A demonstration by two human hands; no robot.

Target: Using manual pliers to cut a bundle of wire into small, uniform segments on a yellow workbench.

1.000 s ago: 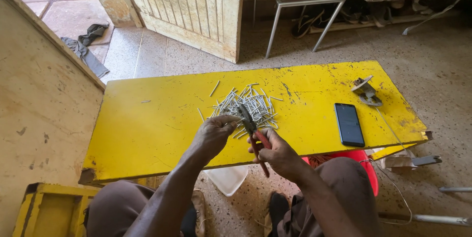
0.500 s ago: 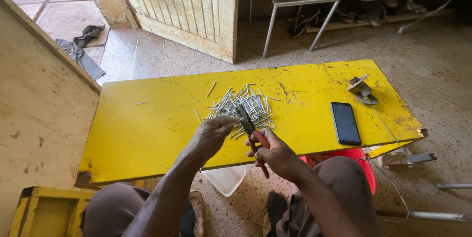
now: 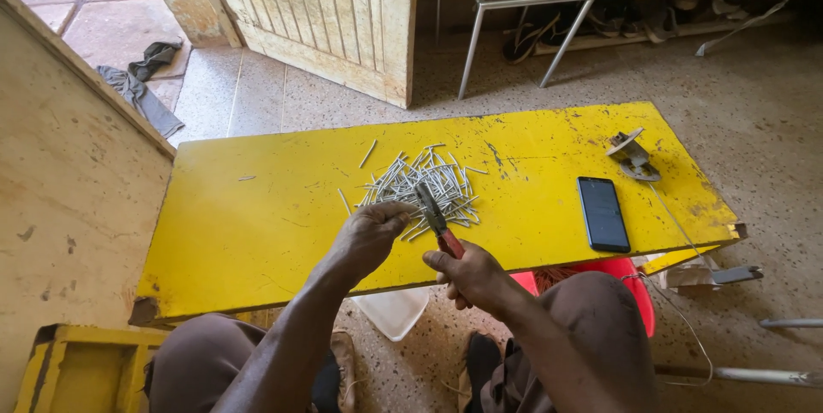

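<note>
Head view: looked down on a yellow board (image 3: pixel 257 233) laid flat over the lap. Left hand (image 3: pixel 370 233) curled, fingertips pinched at the near edge of a pile of short pale wire pieces (image 3: pixel 424 186) lying at the board's middle; whether a piece was caught between the fingers, impossible to tell. Right hand (image 3: pixel 467 274) closed around the red handles of pliers (image 3: pixel 435 220) at the board's near edge, their dark nose angled up into the pile. A few stray pieces scattered toward the far edge. Toward the right end, a black phone (image 3: pixel 603 213) lying flat, and a small grey metal part (image 3: pixel 633 156) near the far right corner. Under the near edge, a white tub (image 3: pixel 394 310) on the floor.
</note>
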